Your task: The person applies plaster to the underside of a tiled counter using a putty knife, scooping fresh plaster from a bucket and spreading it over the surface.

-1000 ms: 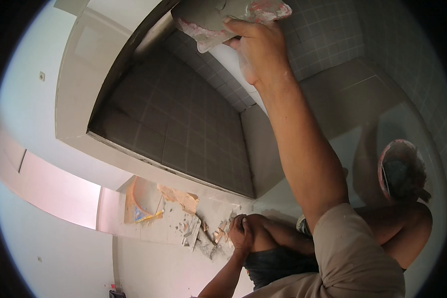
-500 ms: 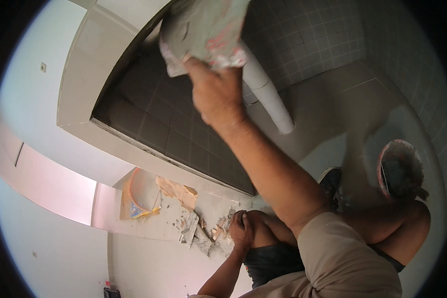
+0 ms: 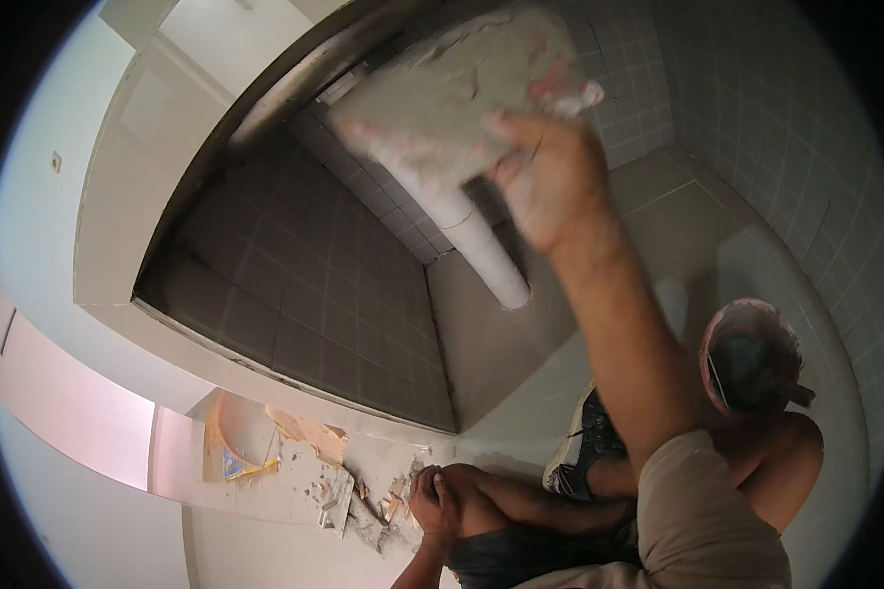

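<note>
My right hand point(image 3: 552, 177) is raised at the upper middle, closed on the near edge of a flat plate coated in grey mortar point(image 3: 452, 88). Pinkish-red patches show along the plate's edges, and motion blurs it slightly. It is held in front of the dark tiled recess, hiding the upper part of a white pipe point(image 3: 476, 250). Low down, my left hand point(image 3: 434, 501) lies over my bent knee, fingers stretched and holding nothing visible.
A pink-rimmed bucket point(image 3: 751, 358) with grey contents stands at the right, a handle leaning out. At lower left lie a flat metal trowel point(image 3: 336, 501), mortar crumbs, torn cardboard point(image 3: 309, 434) and an orange hoop-like edge point(image 3: 228, 432). A pale ledge point(image 3: 265, 378) borders the tiled recess.
My right hand has swung rightward with the mortar-coated plate, which is now tilted differently. The whole view has shifted, moving the surroundings left and down. My left hand stays on the knee.
</note>
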{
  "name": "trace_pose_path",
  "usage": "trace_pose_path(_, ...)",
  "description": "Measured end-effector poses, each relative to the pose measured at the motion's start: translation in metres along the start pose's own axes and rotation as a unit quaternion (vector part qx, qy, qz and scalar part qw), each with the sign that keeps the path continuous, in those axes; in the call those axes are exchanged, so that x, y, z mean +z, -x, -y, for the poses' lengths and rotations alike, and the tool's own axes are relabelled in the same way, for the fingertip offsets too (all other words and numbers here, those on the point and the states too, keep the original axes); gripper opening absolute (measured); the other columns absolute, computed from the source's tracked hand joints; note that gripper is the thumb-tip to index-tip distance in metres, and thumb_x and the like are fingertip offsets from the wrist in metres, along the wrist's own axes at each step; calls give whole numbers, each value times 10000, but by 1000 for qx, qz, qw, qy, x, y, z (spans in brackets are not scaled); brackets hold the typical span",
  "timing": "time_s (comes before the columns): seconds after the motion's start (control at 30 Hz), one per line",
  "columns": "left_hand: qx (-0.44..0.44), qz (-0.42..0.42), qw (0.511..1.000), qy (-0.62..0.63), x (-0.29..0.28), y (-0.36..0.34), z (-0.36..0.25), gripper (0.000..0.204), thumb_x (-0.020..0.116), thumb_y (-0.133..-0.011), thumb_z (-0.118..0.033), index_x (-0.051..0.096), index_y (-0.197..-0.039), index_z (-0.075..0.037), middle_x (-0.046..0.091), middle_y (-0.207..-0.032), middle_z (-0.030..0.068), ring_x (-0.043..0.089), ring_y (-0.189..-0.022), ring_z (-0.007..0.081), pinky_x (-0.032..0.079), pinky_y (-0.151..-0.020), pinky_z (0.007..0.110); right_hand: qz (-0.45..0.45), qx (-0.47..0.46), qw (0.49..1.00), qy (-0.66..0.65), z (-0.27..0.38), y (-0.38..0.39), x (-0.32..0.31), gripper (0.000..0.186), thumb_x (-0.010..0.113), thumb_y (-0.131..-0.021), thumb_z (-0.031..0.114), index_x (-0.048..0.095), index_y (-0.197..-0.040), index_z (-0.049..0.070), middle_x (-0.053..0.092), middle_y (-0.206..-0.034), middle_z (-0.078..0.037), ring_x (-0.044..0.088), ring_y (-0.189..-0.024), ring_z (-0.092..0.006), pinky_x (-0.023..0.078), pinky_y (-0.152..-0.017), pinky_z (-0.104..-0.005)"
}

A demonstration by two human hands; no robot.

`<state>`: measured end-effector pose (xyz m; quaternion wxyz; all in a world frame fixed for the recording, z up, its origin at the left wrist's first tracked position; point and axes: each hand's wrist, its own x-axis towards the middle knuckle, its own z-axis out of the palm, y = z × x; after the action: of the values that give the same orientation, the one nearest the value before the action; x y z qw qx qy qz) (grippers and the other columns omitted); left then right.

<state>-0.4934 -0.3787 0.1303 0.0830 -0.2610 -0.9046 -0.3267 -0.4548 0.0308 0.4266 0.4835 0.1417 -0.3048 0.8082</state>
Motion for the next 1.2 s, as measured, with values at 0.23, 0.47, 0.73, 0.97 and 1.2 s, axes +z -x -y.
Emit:
trace_pose_path(0.23, -22, 18, 999, -19, 4, -5, -7, 270, 523, -964, -192, 688, -1026, 13, 684, -1062, 201, 640, -1018, 388, 499, -920, 447, -22, 2, 1000, 0, 42, -81, -10, 451, 626, -853, -53, 482, -1280, -39, 592, -1263, -192, 621, -1140, -320, 524, -984, -487)
trace_pose_path(0.47, -25, 14, 1000, 2, 4, -3, -8, 278, 517, -965, -186, 692, -1029, 21, 686, -1059, 205, 637, -1031, 387, 487, -942, 436, 63, -3, 998, 0, 56, -102, 11, 321, 547, -883, 35, 550, -1190, -61, 631, -1191, -180, 633, -1089, -311, 489, -973, -481)
trace_pose_path(0.73, -2, 16, 1000, -19, 3, -4, -4, 292, 501, -973, -193, 683, -1031, 28, 669, -1073, 215, 629, -1028, 409, 497, -923, 461, 47, -91, 993, 67, 72, -14, 83, 289, 604, -876, -12, 566, -1157, -68, 641, -1101, -166, 636, -1022, -279, 507, -942, -431)
trace_pose_path(0.97, -5, 2, 999, -36, 0, 1, 0, 296, 512, -975, -211, 684, -1048, 18, 680, -1062, 203, 644, -1010, 375, 496, -923, 434, -28, -113, 993, 16, 18, 41, 49, 240, 642, -890, 11, 616, -1124, -37, 671, -1097, -118, 651, -1038, -259, 509, -899, -408)
trace_pose_path(1.2, -18, 12, 1000, 13, 8, -3, -5, 281, 524, -960, -207, 685, -1039, 9, 682, -1067, 201, 644, -1011, 395, 511, -907, 458, -182, -197, 961, 71, 28, -68, -18, 452, 675, -866, -5, 492, -1279, -8, 585, -1230, -118, 588, -1107, -253, 473, -945, -441)
